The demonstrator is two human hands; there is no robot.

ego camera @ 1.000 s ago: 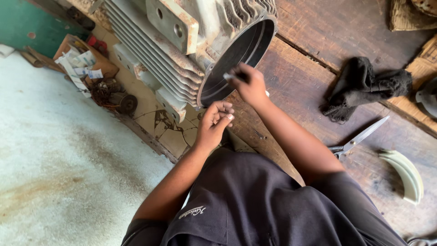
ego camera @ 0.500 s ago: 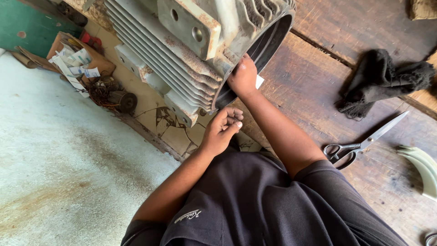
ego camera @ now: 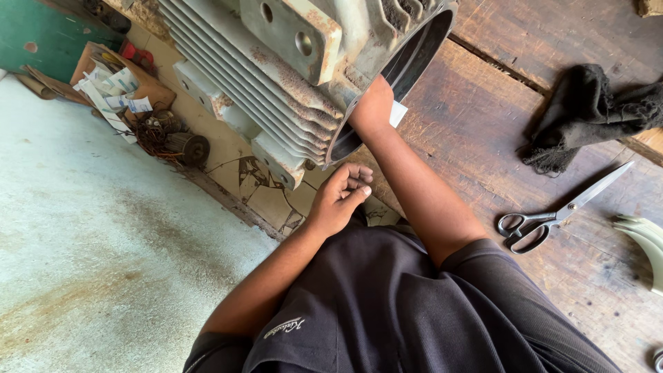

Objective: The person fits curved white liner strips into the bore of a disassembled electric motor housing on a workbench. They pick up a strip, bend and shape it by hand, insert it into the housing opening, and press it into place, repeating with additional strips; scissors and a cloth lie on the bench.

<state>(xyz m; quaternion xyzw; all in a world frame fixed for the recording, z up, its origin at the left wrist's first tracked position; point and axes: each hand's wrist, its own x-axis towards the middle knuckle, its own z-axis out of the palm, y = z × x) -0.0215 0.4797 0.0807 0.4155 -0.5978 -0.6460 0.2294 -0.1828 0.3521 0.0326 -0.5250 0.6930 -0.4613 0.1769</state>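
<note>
A big grey finned motor housing [ego camera: 276,90], rusty in places, lies on its side with its round opening [ego camera: 414,62] facing the wooden bench. My right hand [ego camera: 373,107] reaches into the lower rim of that opening, its fingers hidden inside. It grips a small white paper piece [ego camera: 398,114] that sticks out beside the hand. My left hand [ego camera: 342,197] hovers below the housing near my chest. Its fingers are curled in, and nothing shows in them.
On the wooden bench [ego camera: 483,138] lie a black rag [ego camera: 587,114], scissors [ego camera: 559,214] and a pale curved plastic piece [ego camera: 646,242]. On the floor at the left are a cardboard box with papers [ego camera: 114,86] and a small wire-wound part [ego camera: 173,138] by the concrete.
My right hand has gone from the rim of the housing into its opening with the white piece. My left hand has stayed curled below it. The view has moved closer.
</note>
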